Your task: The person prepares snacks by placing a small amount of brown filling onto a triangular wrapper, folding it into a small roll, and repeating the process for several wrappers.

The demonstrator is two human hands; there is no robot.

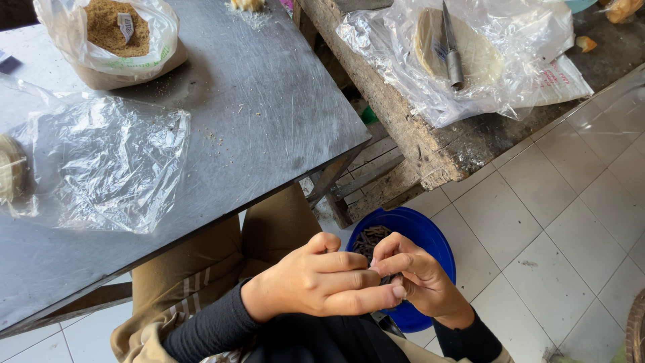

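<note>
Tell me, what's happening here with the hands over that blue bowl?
A seated person holds both hands together above a round blue plastic bowl on the white tiled floor. The left hand and right hand pinch a small dark item between their fingers; what it is cannot be made out. The bowl holds thin dark sticks. Beside them, a grey metal table carries a clear plastic bag of brown powder.

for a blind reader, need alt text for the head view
A person's left hand and right hand pinch a small dark piece together above a blue bowl of dark sticks on the tiled floor, beside a grey metal table bearing plastic bags.
</note>
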